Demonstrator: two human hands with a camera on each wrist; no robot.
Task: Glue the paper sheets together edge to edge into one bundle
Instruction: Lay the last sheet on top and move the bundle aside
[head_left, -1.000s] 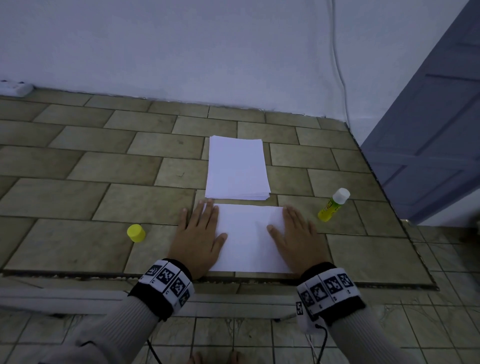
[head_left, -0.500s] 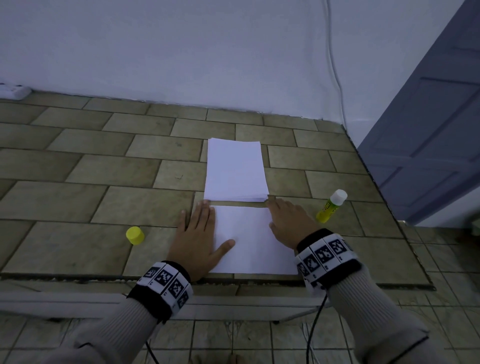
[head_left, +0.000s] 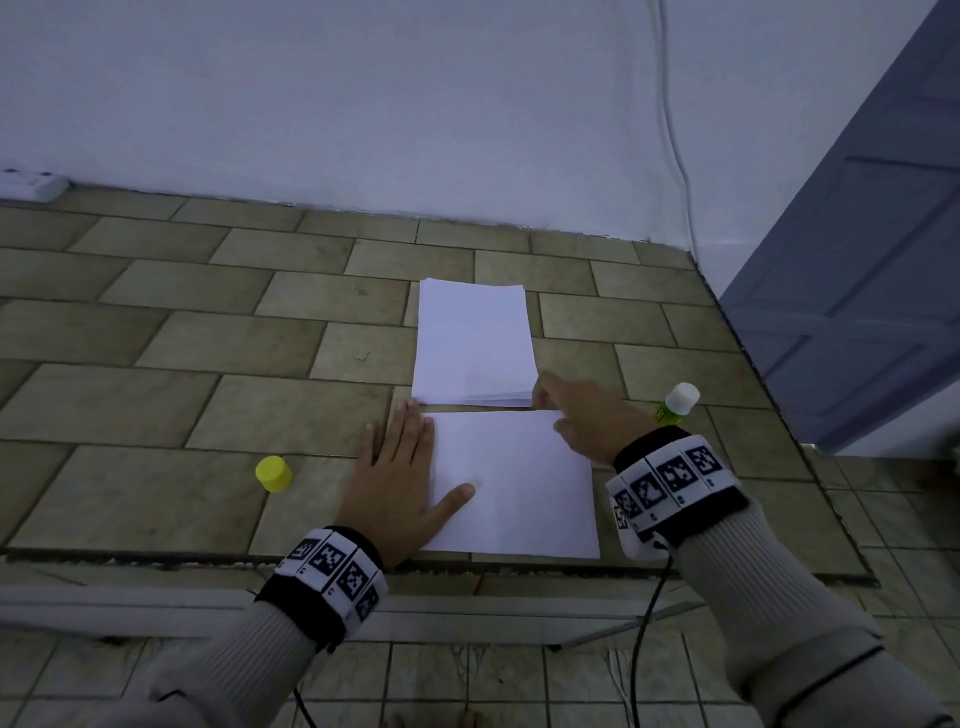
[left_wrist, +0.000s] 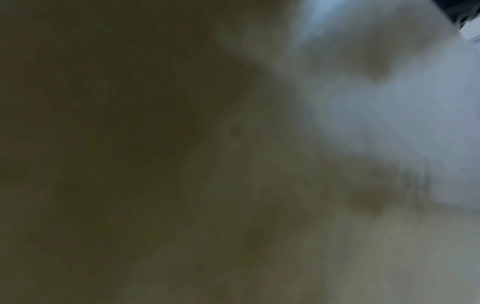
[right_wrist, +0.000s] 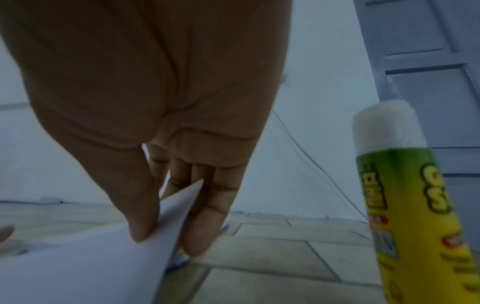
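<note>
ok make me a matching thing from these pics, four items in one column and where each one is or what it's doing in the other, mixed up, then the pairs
Things:
1. left hand
2. right hand
3. glue stick
4. yellow cap

States:
A. stands uncapped on the tiles, right of the right hand
B. pinches a raised corner of paper
C. sits alone on the tiles, left of the left hand
D. lies flat on the left edge of the near sheet

Pairs: 1-D, 2-B, 3-A, 4-C
</note>
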